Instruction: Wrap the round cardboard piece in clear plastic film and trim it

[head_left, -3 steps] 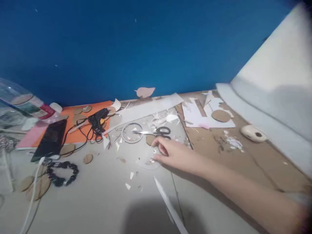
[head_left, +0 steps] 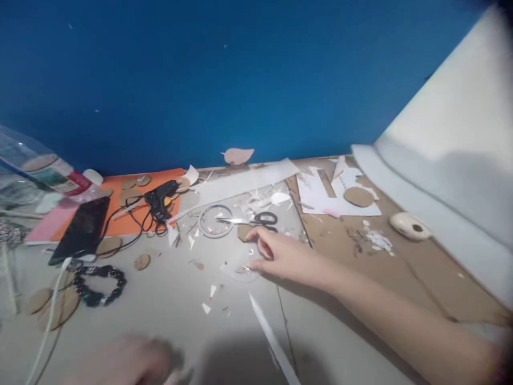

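My right hand [head_left: 272,251] hovers over or rests on the table's middle, thumb and index finger curved with a gap between their tips. Under the thumb lies a clear plastic piece [head_left: 232,270] with small shiny bits; whether it is gripped is hard to see. A small cardboard disc [head_left: 242,232] is at the index fingertip. Just beyond lie scissors [head_left: 262,218], their blades across a pale ring [head_left: 200,222]. At the bottom left my left hand [head_left: 132,361] is smeared by motion, its fingers unclear, near a dark bead bracelet [head_left: 114,286].
A black glue gun [head_left: 160,198] and its cord lie on orange paper [head_left: 130,214]. Left are a phone [head_left: 82,227], a plastic bottle [head_left: 52,176], a white cable [head_left: 48,331] and cardboard discs [head_left: 60,310]. Right are a computer mouse [head_left: 411,226] and white paper [head_left: 312,190]. Scraps surround my right hand.
My left hand has come into view at the bottom left. My right hand keeps its shape and place over the clear plastic piece; the view has shifted slightly.
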The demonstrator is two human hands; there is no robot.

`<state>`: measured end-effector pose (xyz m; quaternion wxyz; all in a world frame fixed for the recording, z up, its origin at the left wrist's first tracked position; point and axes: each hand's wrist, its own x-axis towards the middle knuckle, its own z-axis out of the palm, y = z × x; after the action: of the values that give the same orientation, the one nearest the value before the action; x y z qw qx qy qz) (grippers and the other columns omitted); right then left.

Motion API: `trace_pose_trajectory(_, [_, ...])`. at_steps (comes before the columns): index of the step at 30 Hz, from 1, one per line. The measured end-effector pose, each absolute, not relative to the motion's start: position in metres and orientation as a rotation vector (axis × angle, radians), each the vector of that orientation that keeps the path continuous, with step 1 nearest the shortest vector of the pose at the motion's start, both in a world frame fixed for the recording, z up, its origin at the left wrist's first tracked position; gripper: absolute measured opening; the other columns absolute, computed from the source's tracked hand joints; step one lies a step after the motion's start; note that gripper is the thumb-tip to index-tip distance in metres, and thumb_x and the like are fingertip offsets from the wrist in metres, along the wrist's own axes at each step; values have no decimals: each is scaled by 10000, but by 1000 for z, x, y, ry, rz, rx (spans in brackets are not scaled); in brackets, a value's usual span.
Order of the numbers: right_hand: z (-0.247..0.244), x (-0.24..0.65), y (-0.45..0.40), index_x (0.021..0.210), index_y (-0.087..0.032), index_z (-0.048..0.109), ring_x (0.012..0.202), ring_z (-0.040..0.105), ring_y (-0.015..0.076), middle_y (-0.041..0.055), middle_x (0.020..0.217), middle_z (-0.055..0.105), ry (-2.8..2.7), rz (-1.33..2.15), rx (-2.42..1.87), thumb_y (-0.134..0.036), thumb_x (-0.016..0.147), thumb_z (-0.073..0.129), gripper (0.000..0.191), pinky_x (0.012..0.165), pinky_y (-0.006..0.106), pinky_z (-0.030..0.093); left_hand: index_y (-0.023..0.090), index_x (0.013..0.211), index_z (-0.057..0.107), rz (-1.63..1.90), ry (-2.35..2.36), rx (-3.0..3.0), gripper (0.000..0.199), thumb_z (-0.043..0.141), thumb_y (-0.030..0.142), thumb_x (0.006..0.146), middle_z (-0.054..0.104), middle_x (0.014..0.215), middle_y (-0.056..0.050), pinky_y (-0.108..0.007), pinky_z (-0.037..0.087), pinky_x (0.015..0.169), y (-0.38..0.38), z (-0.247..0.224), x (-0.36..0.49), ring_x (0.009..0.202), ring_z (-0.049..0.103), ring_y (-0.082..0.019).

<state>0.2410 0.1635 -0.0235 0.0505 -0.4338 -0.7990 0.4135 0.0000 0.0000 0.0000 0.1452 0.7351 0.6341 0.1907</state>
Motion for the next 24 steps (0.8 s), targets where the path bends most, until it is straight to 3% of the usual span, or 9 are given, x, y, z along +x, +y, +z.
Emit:
trace_pose_trajectory(1, [-22, 242, 164, 1138, -309, 441, 599, 506, 121, -66, 713, 480, -2438, 1274, -1306, -519, 760, 583, 456, 493, 227, 303, 225, 817, 602, 533, 1794, 2148, 243, 463, 412, 884, 605, 807, -14, -290, 456, 623, 11, -1, 8, 686, 544, -145])
trace_pose_trajectory(5, [-18, 242, 164, 1201, -329, 421, 624, 501, 121, -64, 716, 465, -2442, 1308, -1263, -446, 747, 627, 512, 527, 221, 321, 187, 861, 543, 422, 1765, 2415, 187, 387, 280, 908, 575, 877, -49, -379, 418, 755, 76, -13, 47, 831, 526, -214])
trace_pose_trajectory(8, [-17, 242, 163, 1192, -327, 433, 641, 503, 128, -60, 716, 477, -2431, 1324, -1237, -404, 763, 621, 475, 541, 227, 324, 168, 918, 528, 340, 1829, 2433, 198, 423, 333, 891, 543, 902, -65, -410, 404, 752, 110, -27, 66, 865, 493, -250])
trace_pose_trajectory(14, [-20, 243, 171, 1125, -294, 467, 595, 480, 116, -66, 698, 468, -2360, 1441, -1236, -411, 737, 649, 445, 501, 224, 313, 187, 954, 559, 109, 1895, 2503, 240, 439, 382, 882, 539, 946, -79, -449, 367, 748, 112, -42, 65, 896, 472, -290])
trace_pose_trajectory(18, [-22, 246, 178, 1023, -248, 451, 475, 436, 74, -90, 674, 421, -2140, 1825, -1271, -461, 717, 659, 427, 448, 216, 337, 186, 963, 549, 237, 1851, 2506, 192, 409, 299, 897, 538, 1002, -77, -429, 345, 763, 113, -44, 57, 908, 457, -270])
trace_pose_trajectory(20, [-24, 246, 178, 1012, -242, 455, 468, 427, 68, -90, 674, 418, -2113, 1839, -1292, -448, 727, 653, 403, 445, 213, 334, 192, 1001, 536, 296, 1855, 2465, 197, 376, 260, 907, 536, 1003, -69, -422, 334, 768, 115, -43, 54, 903, 452, -256])
trace_pose_trajectory(24, [-28, 244, 174, 1036, -266, 471, 551, 445, 94, -76, 677, 442, -2225, 1572, -1343, -384, 773, 617, 324, 481, 218, 309, 196, 978, 535, 314, 1805, 2399, 307, 438, 462, 861, 527, 975, -66, -427, 321, 762, 115, -40, 51, 893, 443, -261])
